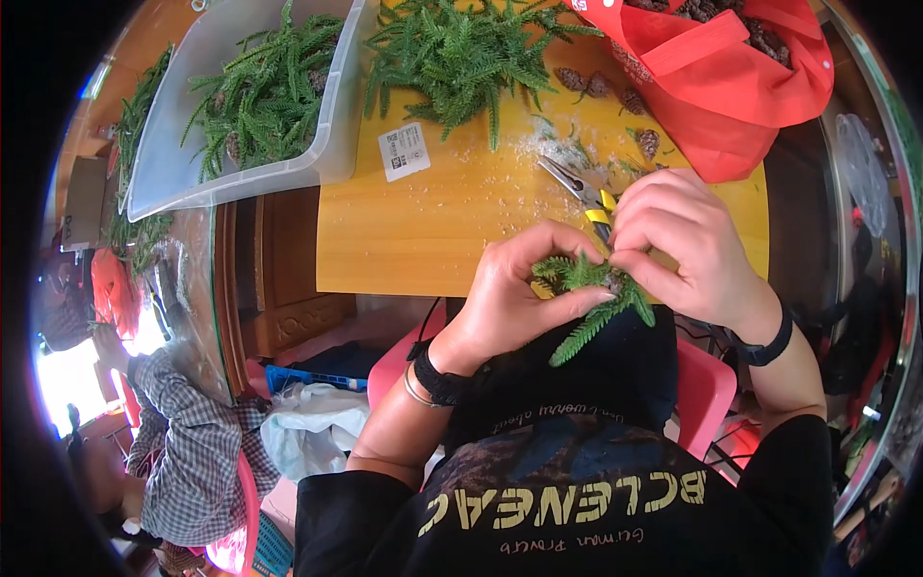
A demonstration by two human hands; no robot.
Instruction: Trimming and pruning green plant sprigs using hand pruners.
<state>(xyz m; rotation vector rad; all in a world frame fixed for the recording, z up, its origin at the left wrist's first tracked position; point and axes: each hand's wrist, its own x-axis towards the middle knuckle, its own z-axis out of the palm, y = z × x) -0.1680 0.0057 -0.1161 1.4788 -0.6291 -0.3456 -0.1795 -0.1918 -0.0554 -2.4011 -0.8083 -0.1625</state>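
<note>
Close above the table's near edge, my left hand point(519, 288) grips a green artificial pine sprig point(583, 338) between thumb and fingers. A small brown pine cone point(613, 282) shows at the sprig's middle, beside my left thumb. My right hand point(687, 240) is pinched together against the top of the sprig; whatever its fingertips hold is hidden. Just beyond the hands, a pair of pliers point(575, 183) with yellow and black handles lies on the table, its handle ends close to my right fingers.
On the yellow table point(413, 245) are a heap of pine sprigs point(452, 58), a white label point(404, 152), loose pine cones point(648, 143) and white crumbs. A translucent bin point(336, 115) of sprigs stands at left, a red bag point(721, 106) of cones at right. Another person's checked garment point(192, 462) shows lower left.
</note>
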